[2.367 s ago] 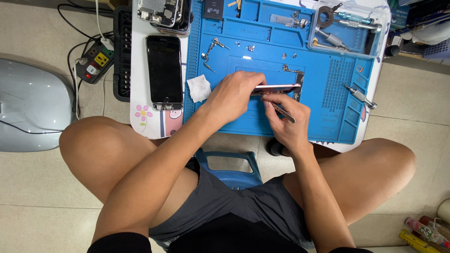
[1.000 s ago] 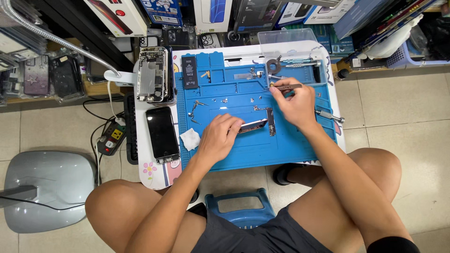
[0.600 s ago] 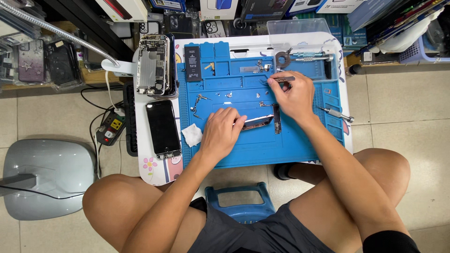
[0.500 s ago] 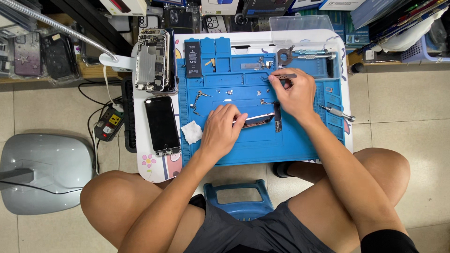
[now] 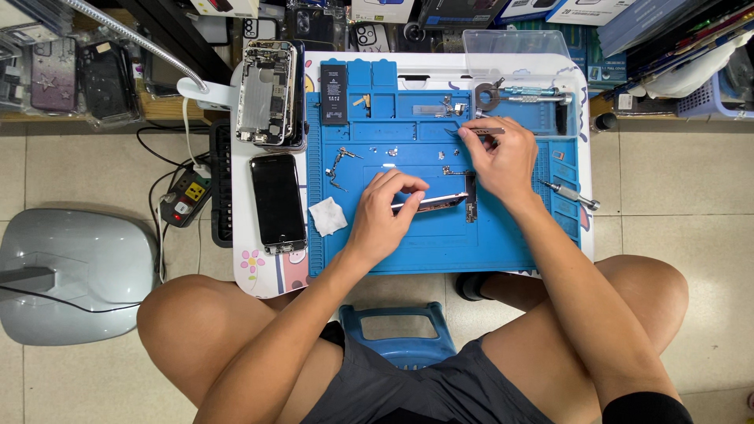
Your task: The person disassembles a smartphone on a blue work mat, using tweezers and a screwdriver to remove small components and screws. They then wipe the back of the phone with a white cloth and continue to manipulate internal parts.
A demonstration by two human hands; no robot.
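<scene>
While the person is sitting low on a blue stool (image 5: 400, 341) with both knees spread, two bare hands are working over one blue repair mat (image 5: 440, 243) that is covering most of a small white table (image 5: 243, 259). The left hand (image 5: 382, 220) is pinching the near end of one thin phone part (image 5: 440, 202), thumb under and fingers curled over its edge, tilting it up just off the middle of the mat. The right hand (image 5: 503, 161) is lying farther back on the mat, its fingertips pressed together around one slim pair of tweezers (image 5: 483, 130) whose tip is pointing left.

I am counting one whole black phone (image 5: 276, 200) lying face up on the white strip left of the mat, and one stack of opened phone housings (image 5: 267, 93) just behind it. One black battery (image 5: 333, 83) is resting in the mat's back left compartment. One crumpled white wipe (image 5: 327, 216) is lying just left of the left hand. One screwdriver (image 5: 569, 193) is lying at the mat's right edge, beside the right wrist. Several loose small parts are lying scattered between the battery and the hands; they are too small to count. One power strip (image 5: 182, 200) is lying on the tiled floor to the left.
</scene>
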